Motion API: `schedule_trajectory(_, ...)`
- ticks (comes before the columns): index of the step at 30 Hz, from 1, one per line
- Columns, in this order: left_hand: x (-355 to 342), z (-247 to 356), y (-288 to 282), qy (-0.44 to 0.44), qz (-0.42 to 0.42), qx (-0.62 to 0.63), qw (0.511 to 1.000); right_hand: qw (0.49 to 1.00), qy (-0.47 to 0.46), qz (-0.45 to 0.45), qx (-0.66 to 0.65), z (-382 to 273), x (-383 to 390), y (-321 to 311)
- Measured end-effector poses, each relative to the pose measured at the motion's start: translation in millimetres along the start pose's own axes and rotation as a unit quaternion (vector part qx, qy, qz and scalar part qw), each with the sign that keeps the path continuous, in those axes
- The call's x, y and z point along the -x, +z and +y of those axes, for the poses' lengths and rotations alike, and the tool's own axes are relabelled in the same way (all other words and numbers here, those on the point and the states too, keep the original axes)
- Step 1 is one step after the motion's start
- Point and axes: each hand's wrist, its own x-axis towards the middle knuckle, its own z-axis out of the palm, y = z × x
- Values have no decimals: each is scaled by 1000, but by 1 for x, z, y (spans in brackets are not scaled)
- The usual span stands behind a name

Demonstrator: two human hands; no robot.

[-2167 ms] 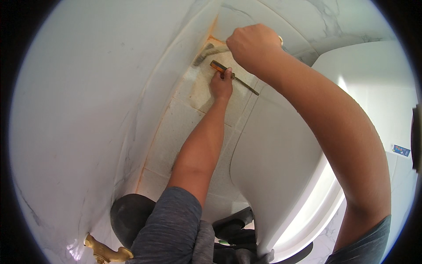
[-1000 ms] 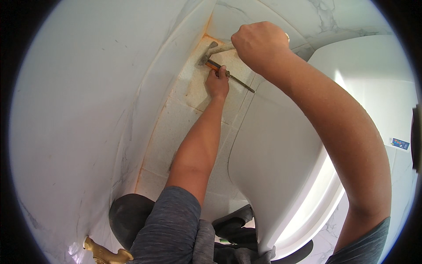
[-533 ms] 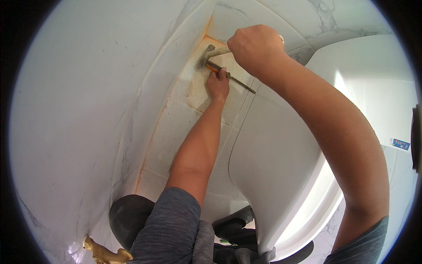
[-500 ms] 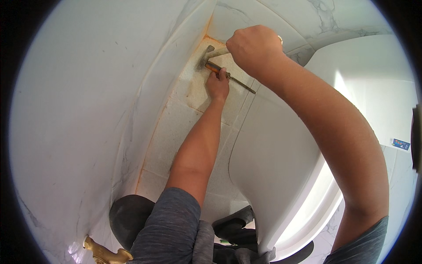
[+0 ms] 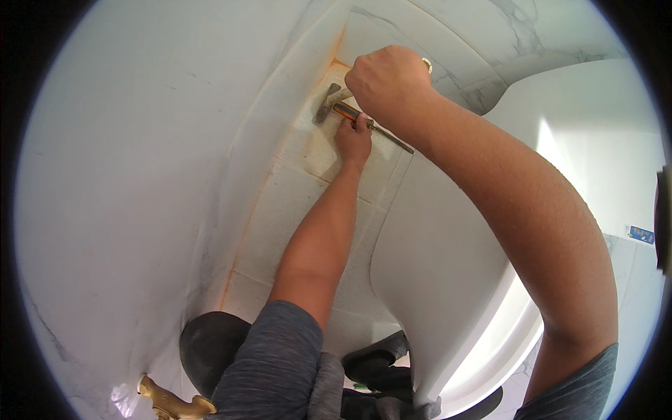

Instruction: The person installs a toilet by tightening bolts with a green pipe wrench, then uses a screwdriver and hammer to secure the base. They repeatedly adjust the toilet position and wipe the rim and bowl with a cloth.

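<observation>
My left hand (image 5: 353, 143) grips an orange-and-black screwdriver (image 5: 392, 138), held almost level over the floor near the wall corner, its metal shaft pointing toward the toilet side. My right hand (image 5: 385, 80) is closed on a hammer, whose handle mostly disappears behind my fist; the hammer's dark metal head (image 5: 325, 105) is beside the screwdriver's handle end, on the corner side. Whether the two tools touch is hard to tell.
A white toilet (image 5: 434, 266) fills the right side. Marbled wall tiles (image 5: 126, 175) rise left and at the back, with rusty-orange grout along the floor tiles (image 5: 294, 210). A brass fitting (image 5: 171, 402) juts out at lower left; my dark shoes show at the bottom.
My right fist and the hammer head have shifted left and lower in the picture. My left hand and screwdriver sit slightly right and lower than half a second ago, along with a small view shift.
</observation>
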Motion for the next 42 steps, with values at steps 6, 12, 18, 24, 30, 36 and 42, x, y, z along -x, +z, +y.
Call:
schedule_trajectory(6,2,-9,3,27,26,-5,999,1000,1,5,-1,0,-2,-7)
schedule_trajectory(12,-1,-14,7,37,28,-8,999,998,-28,56,20,7,1,-10)
schedule_trajectory(18,1,-10,5,39,26,-40,998,998,-35,36,34,2,5,-8)
schedule_trajectory(24,5,1,2,29,34,-8,999,1000,-16,19,1,9,11,-13)
schedule_trajectory(30,7,11,-3,13,20,11,1000,1000,-13,21,1,12,20,-20)
schedule_trajectory(36,7,14,-1,20,38,-3,999,1000,-22,11,-4,11,20,-22)
schedule_trajectory(42,5,11,3,8,46,-10,999,999,-16,36,25,19,19,-19)
